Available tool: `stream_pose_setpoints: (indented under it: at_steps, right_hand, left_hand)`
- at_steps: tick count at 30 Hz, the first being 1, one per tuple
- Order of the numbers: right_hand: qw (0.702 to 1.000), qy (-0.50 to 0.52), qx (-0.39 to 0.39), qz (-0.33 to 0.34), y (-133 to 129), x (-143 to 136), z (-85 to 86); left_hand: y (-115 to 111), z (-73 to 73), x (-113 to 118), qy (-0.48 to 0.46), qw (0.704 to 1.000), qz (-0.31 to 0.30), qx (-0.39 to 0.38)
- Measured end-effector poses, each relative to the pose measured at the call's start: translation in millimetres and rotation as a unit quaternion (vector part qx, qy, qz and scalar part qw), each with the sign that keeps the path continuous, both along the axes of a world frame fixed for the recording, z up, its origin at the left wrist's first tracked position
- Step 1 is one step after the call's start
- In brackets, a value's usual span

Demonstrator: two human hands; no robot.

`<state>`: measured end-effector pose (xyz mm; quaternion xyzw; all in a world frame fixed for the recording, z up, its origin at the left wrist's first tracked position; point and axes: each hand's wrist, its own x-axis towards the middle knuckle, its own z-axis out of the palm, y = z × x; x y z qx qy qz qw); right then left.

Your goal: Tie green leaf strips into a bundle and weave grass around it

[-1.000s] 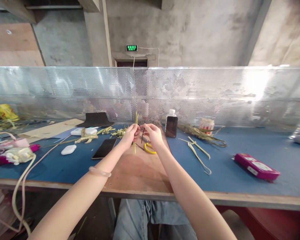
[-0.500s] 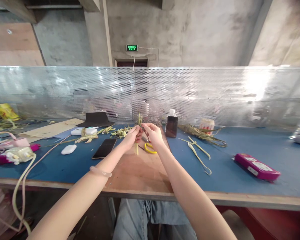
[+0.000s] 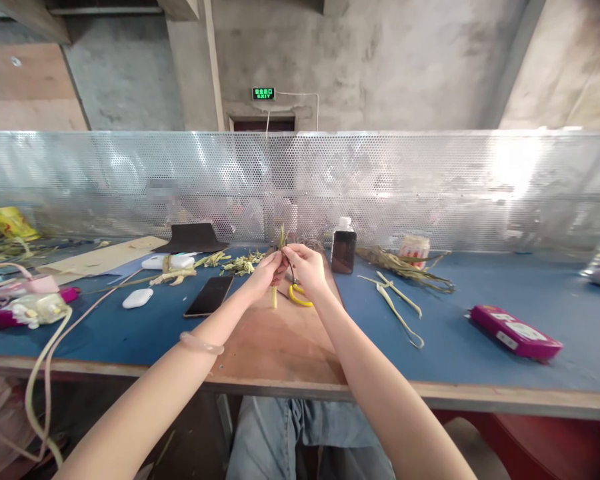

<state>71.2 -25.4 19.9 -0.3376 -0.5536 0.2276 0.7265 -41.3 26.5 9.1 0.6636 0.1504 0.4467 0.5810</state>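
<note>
Closest is the front edge of the long blue-topped desk (image 3: 445,357), and a reddish-brown wooden board (image 3: 280,350) lies with its near end along that edge. Right of the board, well apart from the hands, is a magenta rectangular box with white markings (image 3: 514,332). Left of the board lies a flat black phone (image 3: 209,297), and between box and board are crossed, pale green plant strips (image 3: 391,309).

Beneath the right hand, near the board's right edge, is a yellow-handled metal tool (image 3: 300,297), its working end partly hidden.

Above the board's far half, the left hand (image 3: 264,276) has its fingers closed around a slim bundle of yellow-green stalks (image 3: 274,298). The bundle lies immediately left of the right hand's fingertips; the left hand is the nearer, touching it. Its long axis runs steeply: the blunt end points down toward the board, the narrow tip up toward the desk's far edge, leaning slightly right.

The right hand (image 3: 306,268) pinches thumb to forefinger, apparently on a thin dark strand (image 3: 293,272); whether this touches the bundle I cannot tell.

Farther back stands a white-capped bottle of dark liquid (image 3: 344,252), before a perforated metal screen (image 3: 405,200).
</note>
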Motion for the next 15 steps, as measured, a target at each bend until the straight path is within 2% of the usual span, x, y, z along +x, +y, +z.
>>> stream_pose_setpoints:
  at_steps: [10,15]
  right_hand:
    - [1.000,-0.020,0.012,-0.008,-0.7,-0.1,0.7]
    - [1.000,-0.013,0.005,-0.011,-2.3,-0.6,1.5]
  left_hand:
    - [-1.0,-0.8,0.6,0.013,0.999,0.023,0.025]
    - [-3.3,-0.4,2.6,0.020,0.998,0.055,0.040]
